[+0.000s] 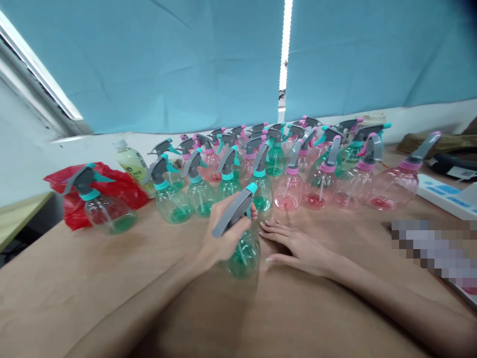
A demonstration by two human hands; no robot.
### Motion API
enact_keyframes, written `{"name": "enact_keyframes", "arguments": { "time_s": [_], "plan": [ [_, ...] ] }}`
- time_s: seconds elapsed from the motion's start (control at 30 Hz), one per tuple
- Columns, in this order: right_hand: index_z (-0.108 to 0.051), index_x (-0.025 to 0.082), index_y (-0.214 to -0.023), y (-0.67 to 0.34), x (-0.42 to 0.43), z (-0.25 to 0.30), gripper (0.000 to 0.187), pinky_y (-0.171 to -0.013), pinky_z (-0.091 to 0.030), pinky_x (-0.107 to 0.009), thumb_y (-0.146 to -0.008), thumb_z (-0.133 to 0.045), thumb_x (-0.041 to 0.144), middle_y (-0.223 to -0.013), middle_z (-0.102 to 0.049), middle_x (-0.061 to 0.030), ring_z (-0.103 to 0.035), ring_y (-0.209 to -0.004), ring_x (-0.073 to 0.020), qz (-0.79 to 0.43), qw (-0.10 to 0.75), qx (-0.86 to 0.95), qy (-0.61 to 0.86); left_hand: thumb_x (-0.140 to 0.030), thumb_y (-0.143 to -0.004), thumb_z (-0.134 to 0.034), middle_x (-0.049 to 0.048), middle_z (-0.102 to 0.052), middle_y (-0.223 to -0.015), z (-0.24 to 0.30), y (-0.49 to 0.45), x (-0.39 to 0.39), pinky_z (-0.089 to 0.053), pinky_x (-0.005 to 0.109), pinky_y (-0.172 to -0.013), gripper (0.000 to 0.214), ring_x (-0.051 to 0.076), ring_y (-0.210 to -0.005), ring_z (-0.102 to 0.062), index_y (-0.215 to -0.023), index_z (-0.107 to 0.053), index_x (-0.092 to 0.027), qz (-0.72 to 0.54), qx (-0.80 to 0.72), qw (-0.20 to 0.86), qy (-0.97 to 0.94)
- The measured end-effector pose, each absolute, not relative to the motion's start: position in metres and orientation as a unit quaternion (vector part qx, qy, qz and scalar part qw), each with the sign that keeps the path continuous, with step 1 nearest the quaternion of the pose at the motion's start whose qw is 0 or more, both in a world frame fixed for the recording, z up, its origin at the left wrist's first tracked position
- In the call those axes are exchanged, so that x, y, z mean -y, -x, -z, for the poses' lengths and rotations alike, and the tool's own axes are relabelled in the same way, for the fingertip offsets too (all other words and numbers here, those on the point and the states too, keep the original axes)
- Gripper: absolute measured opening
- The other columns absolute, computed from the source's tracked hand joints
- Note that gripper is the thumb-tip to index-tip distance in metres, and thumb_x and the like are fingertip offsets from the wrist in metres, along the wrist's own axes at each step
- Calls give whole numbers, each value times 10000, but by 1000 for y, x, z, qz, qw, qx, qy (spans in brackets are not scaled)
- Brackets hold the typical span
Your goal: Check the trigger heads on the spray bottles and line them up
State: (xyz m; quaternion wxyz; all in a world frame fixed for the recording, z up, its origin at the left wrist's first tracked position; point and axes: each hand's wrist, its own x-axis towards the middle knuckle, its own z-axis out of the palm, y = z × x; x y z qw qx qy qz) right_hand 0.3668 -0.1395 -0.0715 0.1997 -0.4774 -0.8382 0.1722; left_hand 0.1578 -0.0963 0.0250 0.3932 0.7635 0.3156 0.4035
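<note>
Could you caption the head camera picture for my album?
Left hand gripping a green spray bottle, right hand on the table, pink and green bottles behind.

The held spray bottle (244, 258) is see-through green, with a grey head and a turquoise nozzle tip. The green spray bottles (172, 203) in the front row share that scheme — grey heads, turquoise collars — while the pink spray bottles (286, 196) beside them set pink collars against grey. The plastic bag (130, 191) is bright red; the drink bottle (130, 161) is pale yellow-green with a white cap. Behind, the cloth (179, 64) is blue — the desk (112, 273), brown. The panel (428, 185) at right is white with blue patches.
</note>
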Motion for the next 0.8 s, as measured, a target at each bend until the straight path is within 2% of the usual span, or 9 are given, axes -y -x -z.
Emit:
{"name": "enact_keyframes", "arguments": {
  "time_s": [0.2, 0.43, 0.8],
  "plan": [
    [-418, 218, -1436, -366, 139, 71, 684, -1149, -262, -510, -896, -424, 639, -1506, -385, -79, -313, -1406, -276, -172, 189, 838, 481, -207, -711, -540, 1, -610, -737, -24, -157, 93, -434, 281, -639, 109, 153, -659, -548, -793, -610, -193, -396, -312, 384, -774],
    [-431, 211, -1429, -366, 140, 70, 661, -1149, -265, -510, -908, -426, 618, -1504, -388, -79, -316, -1404, -276, -170, 199, 838, 478, -210, -800, -535, 3, -624, -845, -21, -162, 97, -471, 279, -713, 296, 150, -726, -559, -1076, -639, -203, -419, -331, 355, -767],
    [-413, 233, -1441, -368, 137, 77, 641, -1150, -275, -482, -914, -436, 598, -1501, -398, -76, -317, -1405, -264, -165, 217, 840, 468, -223, -836, -554, -43, -527, -661, -14, -162, 96, -471, 280, -689, 308, 109, -537, -439, -1138, -616, -217, -437, -327, 371, -751]
  ]
}}
